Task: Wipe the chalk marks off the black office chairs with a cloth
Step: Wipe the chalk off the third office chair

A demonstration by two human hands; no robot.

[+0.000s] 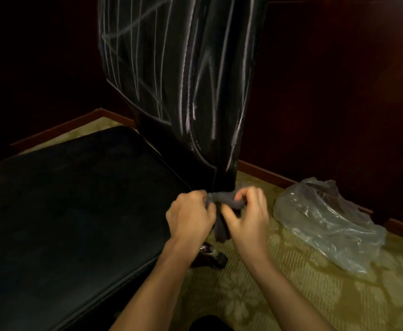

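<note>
Now cloth (222, 206) bunched between both gripping hands.

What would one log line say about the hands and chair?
left hand: holds cloth | right hand: holds cloth | chair back: chalk marks remain

Smooth black leather chair (76, 211), soft grey cloth (226, 201), glossy crinkled plastic bag (327, 223), patterned woven carpet (291, 295)

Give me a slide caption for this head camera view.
Both hands bunch a dark cloth beside the chalk-streaked chair back.
</note>
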